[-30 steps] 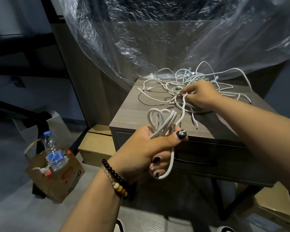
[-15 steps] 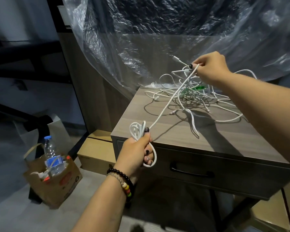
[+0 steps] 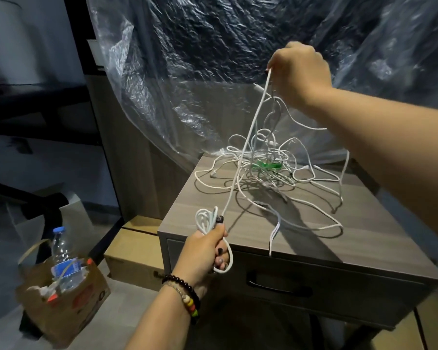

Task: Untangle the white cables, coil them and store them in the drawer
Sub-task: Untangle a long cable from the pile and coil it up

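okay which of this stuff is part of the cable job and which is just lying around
Job: left hand with coil; right hand pulling cable; tangle; drawer.
Lying about: paper bag, bottle, box, plastic sheet.

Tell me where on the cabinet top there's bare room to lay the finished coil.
Bare wood lies on the cabinet top at the front right, between the cable tangle and the front edge, and on a narrower strip at the front left corner beside the left hand. The back and middle are crowded with loops.
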`<state>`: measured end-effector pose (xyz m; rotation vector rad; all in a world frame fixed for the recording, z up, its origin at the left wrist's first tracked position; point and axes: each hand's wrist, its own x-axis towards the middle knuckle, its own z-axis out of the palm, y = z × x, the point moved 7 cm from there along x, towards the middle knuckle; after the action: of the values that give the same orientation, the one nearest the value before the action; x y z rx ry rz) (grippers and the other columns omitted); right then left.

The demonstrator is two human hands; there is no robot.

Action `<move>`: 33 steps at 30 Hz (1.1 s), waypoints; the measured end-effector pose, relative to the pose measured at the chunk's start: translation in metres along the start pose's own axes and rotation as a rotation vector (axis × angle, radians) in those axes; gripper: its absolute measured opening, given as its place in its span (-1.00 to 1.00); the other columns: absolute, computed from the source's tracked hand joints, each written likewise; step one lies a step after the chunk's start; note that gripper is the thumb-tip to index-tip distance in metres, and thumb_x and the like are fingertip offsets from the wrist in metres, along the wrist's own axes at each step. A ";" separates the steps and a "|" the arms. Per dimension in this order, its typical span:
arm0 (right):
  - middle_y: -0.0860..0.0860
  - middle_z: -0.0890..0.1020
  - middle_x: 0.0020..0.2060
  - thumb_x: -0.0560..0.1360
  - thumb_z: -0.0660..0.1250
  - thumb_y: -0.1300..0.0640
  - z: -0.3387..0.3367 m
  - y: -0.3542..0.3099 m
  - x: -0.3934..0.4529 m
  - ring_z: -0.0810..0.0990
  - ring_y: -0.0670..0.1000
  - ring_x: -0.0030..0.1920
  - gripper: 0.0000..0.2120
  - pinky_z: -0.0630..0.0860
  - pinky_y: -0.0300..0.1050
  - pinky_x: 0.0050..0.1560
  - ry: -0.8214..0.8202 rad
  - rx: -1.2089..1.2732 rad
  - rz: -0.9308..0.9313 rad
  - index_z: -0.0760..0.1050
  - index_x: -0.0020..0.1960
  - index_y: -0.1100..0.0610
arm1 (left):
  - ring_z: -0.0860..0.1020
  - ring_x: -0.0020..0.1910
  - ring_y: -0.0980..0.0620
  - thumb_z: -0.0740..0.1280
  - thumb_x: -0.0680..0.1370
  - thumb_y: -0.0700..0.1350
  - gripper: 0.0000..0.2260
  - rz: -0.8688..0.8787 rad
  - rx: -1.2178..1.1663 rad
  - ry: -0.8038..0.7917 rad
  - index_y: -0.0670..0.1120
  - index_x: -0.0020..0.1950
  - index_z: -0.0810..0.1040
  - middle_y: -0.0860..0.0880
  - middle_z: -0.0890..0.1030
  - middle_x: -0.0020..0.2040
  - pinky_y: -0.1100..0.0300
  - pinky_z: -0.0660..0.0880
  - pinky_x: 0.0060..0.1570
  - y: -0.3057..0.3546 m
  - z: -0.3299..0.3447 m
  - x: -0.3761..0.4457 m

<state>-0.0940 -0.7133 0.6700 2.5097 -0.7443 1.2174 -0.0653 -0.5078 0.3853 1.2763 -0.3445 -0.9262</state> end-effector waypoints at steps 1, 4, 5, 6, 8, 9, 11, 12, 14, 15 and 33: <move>0.19 0.55 0.05 0.50 0.18 0.14 -0.006 -0.006 -0.002 0.53 0.35 -0.03 -0.73 0.42 0.07 -0.14 0.021 -0.061 -0.065 0.59 0.09 0.13 | 0.25 -0.65 0.13 0.18 0.64 -0.14 -0.80 0.006 -0.011 0.006 -0.18 -0.15 0.42 -0.01 0.28 -0.55 0.32 0.25 -0.64 0.002 -0.002 0.001; 0.19 0.57 0.02 0.53 0.12 0.09 -0.008 -0.009 -0.026 0.56 0.34 -0.06 -0.70 0.47 0.11 -0.15 0.001 -0.063 -0.185 0.57 0.07 0.17 | 0.24 -0.63 0.12 0.19 0.64 -0.13 -0.80 0.014 -0.049 0.042 -0.17 -0.14 0.44 -0.01 0.28 -0.53 0.34 0.24 -0.62 0.003 -0.008 0.000; 0.19 0.58 0.00 0.52 0.13 0.08 -0.005 -0.006 -0.040 0.57 0.33 -0.07 -0.70 0.49 0.12 -0.15 -0.034 -0.060 -0.199 0.58 0.05 0.17 | 0.24 -0.62 0.12 0.20 0.64 -0.11 -0.80 0.017 -0.048 0.043 -0.17 -0.14 0.45 -0.01 0.28 -0.52 0.34 0.24 -0.62 0.003 -0.009 -0.001; 0.19 0.59 -0.02 0.52 0.16 0.10 -0.001 -0.002 -0.057 0.57 0.31 -0.08 -0.74 0.51 0.12 -0.17 -0.065 -0.059 -0.201 0.58 0.04 0.17 | 0.24 -0.61 0.12 0.20 0.64 -0.10 -0.80 0.018 -0.035 0.036 -0.17 -0.13 0.45 -0.01 0.29 -0.52 0.33 0.25 -0.61 0.003 -0.008 -0.002; 0.17 0.60 -0.10 0.51 0.27 0.21 0.004 0.006 -0.100 0.58 0.28 -0.16 -0.85 0.52 0.10 -0.23 -0.115 -0.043 -0.196 0.60 -0.02 0.18 | 0.25 -0.59 0.11 0.20 0.64 -0.08 -0.80 0.021 -0.004 0.019 -0.16 -0.11 0.46 -0.01 0.29 -0.51 0.32 0.26 -0.59 0.004 -0.006 -0.006; 0.17 0.60 -0.14 0.49 0.30 0.26 0.006 0.010 -0.122 0.58 0.27 -0.20 -0.89 0.52 0.10 -0.24 -0.139 -0.033 -0.196 0.61 -0.06 0.19 | 0.26 -0.59 0.11 0.20 0.64 -0.08 -0.80 0.029 0.000 0.011 -0.16 -0.11 0.46 -0.01 0.29 -0.51 0.32 0.26 -0.59 0.005 -0.005 -0.007; 0.16 0.62 -0.07 0.45 0.35 0.28 0.013 0.015 -0.166 0.58 0.26 -0.10 -0.86 0.51 0.14 -0.12 -0.211 -0.050 -0.180 0.61 -0.01 0.19 | 0.26 -0.58 0.11 0.20 0.64 -0.07 -0.80 0.047 0.010 -0.004 -0.15 -0.10 0.46 -0.01 0.29 -0.50 0.32 0.27 -0.57 0.007 -0.002 -0.009; 0.14 0.61 0.05 0.44 0.37 0.27 0.016 0.018 -0.185 0.56 0.22 0.04 -0.76 0.49 0.15 0.02 -0.257 -0.050 -0.149 0.59 0.10 0.17 | 0.27 -0.58 0.11 0.20 0.64 -0.07 -0.80 0.056 0.022 -0.014 -0.15 -0.10 0.47 -0.01 0.29 -0.49 0.32 0.27 -0.57 0.008 0.001 -0.009; 0.07 0.52 0.25 0.41 0.40 0.23 0.016 0.021 -0.220 0.45 0.13 0.28 -0.52 0.33 0.13 0.29 -0.349 0.027 -0.074 0.47 0.32 0.12 | 0.28 -0.58 0.10 0.20 0.64 -0.09 -0.81 0.079 0.050 -0.035 -0.15 -0.11 0.48 -0.01 0.29 -0.51 0.31 0.27 -0.56 0.009 0.009 -0.011; 0.05 0.49 0.29 0.39 0.41 0.22 0.010 0.019 -0.233 0.40 0.09 0.34 -0.44 0.24 0.07 0.35 -0.362 0.091 -0.049 0.40 0.38 0.10 | 0.29 -0.58 0.10 0.21 0.63 -0.10 -0.81 0.086 0.066 -0.048 -0.15 -0.13 0.49 0.00 0.30 -0.52 0.30 0.28 -0.56 0.007 0.014 -0.013; -0.21 0.52 -0.08 0.49 0.26 0.00 0.001 -0.011 -0.309 0.38 -0.28 0.01 -0.78 0.22 -0.11 0.31 -0.415 0.571 -0.044 0.59 0.09 -0.08 | 0.66 -0.18 0.02 0.22 0.58 -0.14 -0.84 -0.169 0.203 -0.427 -0.18 -0.08 0.53 -0.18 0.64 -0.01 0.20 0.60 -0.28 -0.039 0.057 -0.056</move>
<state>-0.2478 -0.6016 0.4261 3.2922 -0.4586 1.0073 -0.1541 -0.5038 0.3816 1.2996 -0.6857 -1.3382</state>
